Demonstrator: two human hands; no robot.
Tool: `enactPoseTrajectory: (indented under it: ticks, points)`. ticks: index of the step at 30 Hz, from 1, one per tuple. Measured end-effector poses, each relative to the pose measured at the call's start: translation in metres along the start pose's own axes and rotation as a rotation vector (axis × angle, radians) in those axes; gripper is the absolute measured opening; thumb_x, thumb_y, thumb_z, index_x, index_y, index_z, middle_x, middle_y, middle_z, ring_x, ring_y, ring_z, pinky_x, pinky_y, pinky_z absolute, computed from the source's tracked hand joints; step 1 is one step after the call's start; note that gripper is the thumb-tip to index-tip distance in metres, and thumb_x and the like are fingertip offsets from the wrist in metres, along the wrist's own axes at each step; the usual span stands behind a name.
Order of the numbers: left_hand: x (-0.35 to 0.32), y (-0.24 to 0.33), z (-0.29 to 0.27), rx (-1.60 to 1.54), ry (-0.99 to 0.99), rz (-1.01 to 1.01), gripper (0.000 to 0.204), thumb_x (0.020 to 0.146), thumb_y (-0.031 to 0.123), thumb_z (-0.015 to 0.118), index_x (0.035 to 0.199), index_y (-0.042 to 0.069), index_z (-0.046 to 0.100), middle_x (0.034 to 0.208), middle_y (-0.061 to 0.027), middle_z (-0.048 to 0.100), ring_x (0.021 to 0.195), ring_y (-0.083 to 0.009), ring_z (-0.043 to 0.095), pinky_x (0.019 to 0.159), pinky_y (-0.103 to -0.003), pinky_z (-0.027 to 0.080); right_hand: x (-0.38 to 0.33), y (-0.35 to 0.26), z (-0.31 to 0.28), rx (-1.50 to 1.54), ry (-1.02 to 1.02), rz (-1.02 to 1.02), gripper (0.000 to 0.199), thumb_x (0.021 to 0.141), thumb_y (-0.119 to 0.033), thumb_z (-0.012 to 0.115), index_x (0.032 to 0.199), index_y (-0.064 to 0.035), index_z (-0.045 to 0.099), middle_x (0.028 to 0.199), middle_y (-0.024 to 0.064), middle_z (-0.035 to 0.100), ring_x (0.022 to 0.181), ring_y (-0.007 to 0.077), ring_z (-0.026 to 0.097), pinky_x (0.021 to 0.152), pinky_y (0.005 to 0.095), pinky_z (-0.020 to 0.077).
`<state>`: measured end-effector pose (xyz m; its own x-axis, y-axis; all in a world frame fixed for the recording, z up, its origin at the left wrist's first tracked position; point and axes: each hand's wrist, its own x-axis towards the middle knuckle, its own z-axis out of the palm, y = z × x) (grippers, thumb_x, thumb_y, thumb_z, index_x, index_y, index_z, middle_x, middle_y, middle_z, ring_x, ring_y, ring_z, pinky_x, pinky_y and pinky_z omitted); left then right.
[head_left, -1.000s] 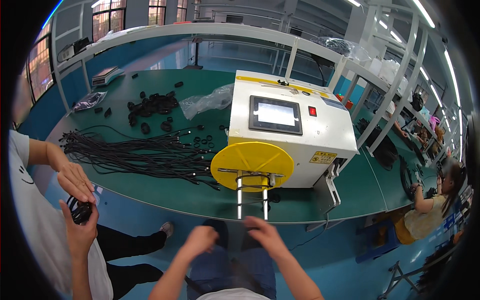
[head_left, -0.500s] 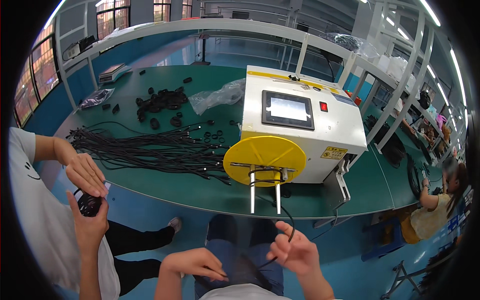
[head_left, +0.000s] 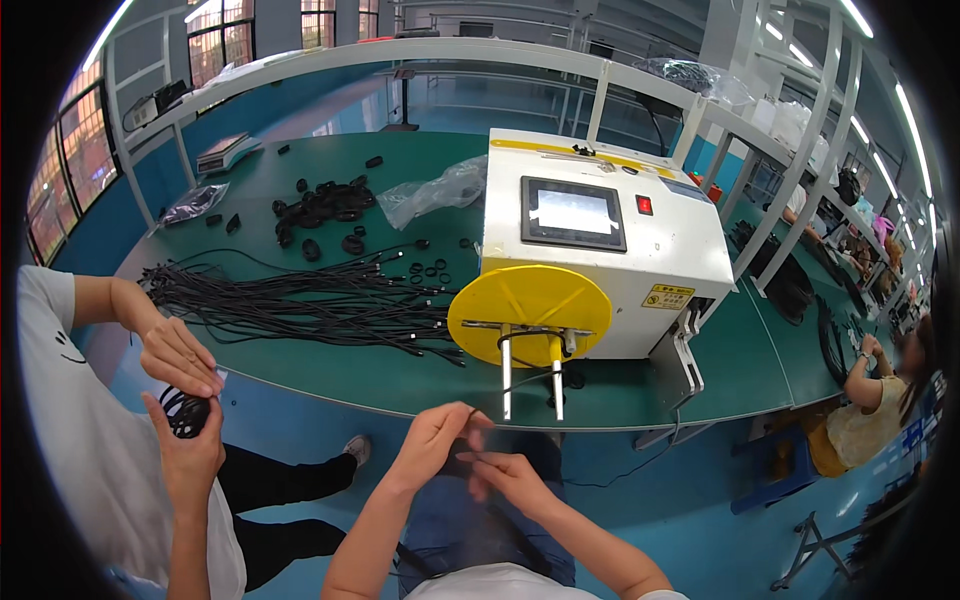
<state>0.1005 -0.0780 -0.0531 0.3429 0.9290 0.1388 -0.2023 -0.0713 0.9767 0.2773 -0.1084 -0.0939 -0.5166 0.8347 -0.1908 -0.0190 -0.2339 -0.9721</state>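
Note:
A black cable runs from the winding posts of a yellow disc down to my hands. My left hand, in front of the table edge, is closed on the cable. Close beside it, my right hand has its thumb and forefinger pinched at the cable below the left fingers; its lower fingers are blurred. Part of the cable is wrapped around the two metal posts. More cable hangs over my lap, partly hidden by my arms.
The white winding machine stands on the green table. Many black cables lie left of it, with black plastic parts and a clear bag behind. At left, another person's hands hold a coiled cable. Another person sits at right.
My right hand has moved left and up from the disc's right, and my left hand has risen toward the posts. The hands now meet, and the cable runs leftward off the posts.

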Motion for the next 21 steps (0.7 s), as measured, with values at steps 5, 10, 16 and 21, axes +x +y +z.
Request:
enactPoseTrajectory:
  ticks: [5,10,16,21]
  points:
    - [-0.011,0.06,0.027,0.355,-0.24,0.133,0.02,0.089,0.017,0.053,0.083,0.001,0.062,0.076,-0.0075,0.063,0.069,-0.0174,0.061,0.063,-0.031,0.046,-0.028,-0.04,-0.013,0.102,-0.075,-0.07,0.045,0.088,-0.011,0.055,0.131,-0.0033,0.043,0.12,0.0151,0.055,0.114,0.0188,0.05,0.096,0.0314,0.0401]
    - [-0.018,0.036,0.054,0.676,-0.546,0.044,0.02,0.086,0.023,0.054,0.082,0.005,0.062,0.072,-0.0125,0.06,0.068,-0.0275,0.059,0.058,-0.037,0.044,-0.052,-0.057,-0.035,0.605,-0.249,-0.139,0.042,0.088,-0.014,0.056,0.126,-0.0003,0.045,0.114,0.0163,0.055,0.112,0.0217,0.051,0.094,0.0345,0.0412]
    - [-0.001,-0.004,0.024,0.881,-0.534,-0.482,0.021,0.08,0.023,0.064,0.089,0.004,0.067,0.077,-0.0114,0.064,0.076,-0.0207,0.064,0.066,-0.031,0.049,-0.011,-0.001,-0.063,0.619,0.11,-0.062,0.03,0.09,-0.019,0.054,0.109,0.004,0.053,0.085,0.0102,0.06,0.087,0.0181,0.06,0.079,0.0309,0.0481]
    - [-0.001,-0.017,-0.016,0.845,0.031,0.001,0.027,0.088,0.019,0.054,0.106,0.0,0.06,0.093,-0.0126,0.064,0.084,-0.0227,0.064,0.072,-0.031,0.049,0.044,0.016,-0.022,0.335,0.203,0.038,0.025,0.092,-0.02,0.05,0.101,0.0015,0.06,0.071,0.0056,0.06,0.064,0.0148,0.061,0.065,0.0265,0.0503]
